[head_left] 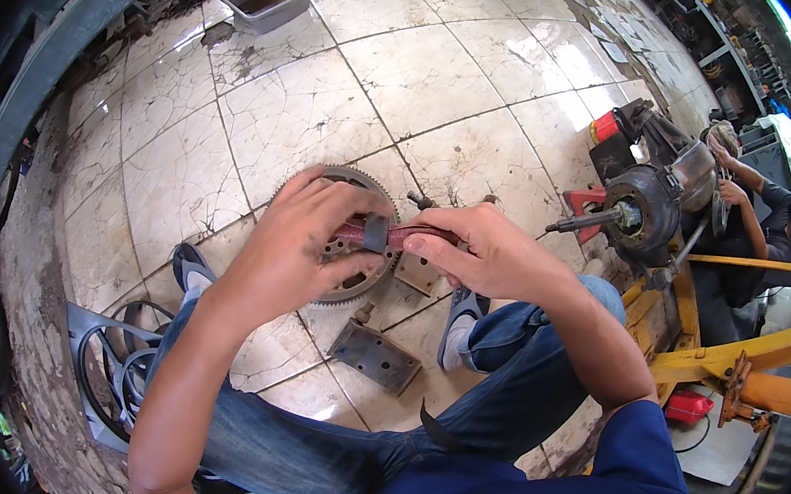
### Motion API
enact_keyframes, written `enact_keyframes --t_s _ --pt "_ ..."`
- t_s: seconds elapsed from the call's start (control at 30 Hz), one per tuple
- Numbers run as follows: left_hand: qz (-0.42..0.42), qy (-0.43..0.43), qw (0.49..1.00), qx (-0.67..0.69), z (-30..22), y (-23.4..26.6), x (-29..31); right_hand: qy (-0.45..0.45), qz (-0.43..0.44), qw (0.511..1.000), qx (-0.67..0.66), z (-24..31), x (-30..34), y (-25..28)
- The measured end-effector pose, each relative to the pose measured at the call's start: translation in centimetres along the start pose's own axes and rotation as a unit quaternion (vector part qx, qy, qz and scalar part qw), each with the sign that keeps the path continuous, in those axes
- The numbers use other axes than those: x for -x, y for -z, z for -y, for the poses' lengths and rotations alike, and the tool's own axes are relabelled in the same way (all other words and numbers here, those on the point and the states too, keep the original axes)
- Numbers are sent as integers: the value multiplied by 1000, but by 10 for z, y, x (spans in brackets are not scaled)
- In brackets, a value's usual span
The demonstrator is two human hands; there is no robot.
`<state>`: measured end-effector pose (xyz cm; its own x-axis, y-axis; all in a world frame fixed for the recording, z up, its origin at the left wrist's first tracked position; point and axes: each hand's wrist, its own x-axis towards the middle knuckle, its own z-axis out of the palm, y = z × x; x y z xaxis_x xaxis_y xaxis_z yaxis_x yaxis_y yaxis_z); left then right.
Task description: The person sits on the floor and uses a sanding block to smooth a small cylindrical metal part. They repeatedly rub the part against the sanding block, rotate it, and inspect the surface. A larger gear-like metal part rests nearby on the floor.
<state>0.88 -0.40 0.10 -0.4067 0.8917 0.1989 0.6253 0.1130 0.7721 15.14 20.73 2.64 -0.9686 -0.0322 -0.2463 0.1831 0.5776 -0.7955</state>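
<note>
Seemingly for steadiness, the right hand (481,248) pinches a reddish strip (398,238) with closed fingers, above a toothed wheel (351,293) on the floor (451,67). The left hand (297,230) has fingers curved widely around the strip's dark band (376,234); whether they grip, I cannot tell. Farther away, a grey basin (282,19) contains something dark, which I cannot identify.

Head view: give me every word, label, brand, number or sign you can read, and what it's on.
Readable text: none.
Reddish strip in the right hand: no lettering can be made out.
Toothed metal disc and drilled metal block on the floor: no legible marks.
Red case at lower right: too small to tell whether anything is printed on it.
</note>
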Motion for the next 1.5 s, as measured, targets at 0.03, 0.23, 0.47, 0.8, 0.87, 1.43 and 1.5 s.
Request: enact_keyframes --t_s 0.03,0.23,0.47,0.8,0.87,1.43,1.5 --pt "-14 17 999 50 -1 0 -1 9 -3 1000 -23 0 0 1" --pt "101 247 954 137 3 11 0 189 -97 966 146 -13 -7 -11" --pt "63 136 969 197 10 4 0 175 -118 969 126 -5 -6 -8" --pt "64 193 969 140 -6 14 -3 182 -133 964 143 -11 -8 -7" --pt "65 175 974 130 -5 13 -3 198 -139 958 155 -12 -8 -8" --pt "4 61 997 57 -5 11 -2 66 -56 996 -35 -2 1 -4" --pt "35 99 993 57 -5 12 -1 160 -102 977 100 -5 -3 -6"
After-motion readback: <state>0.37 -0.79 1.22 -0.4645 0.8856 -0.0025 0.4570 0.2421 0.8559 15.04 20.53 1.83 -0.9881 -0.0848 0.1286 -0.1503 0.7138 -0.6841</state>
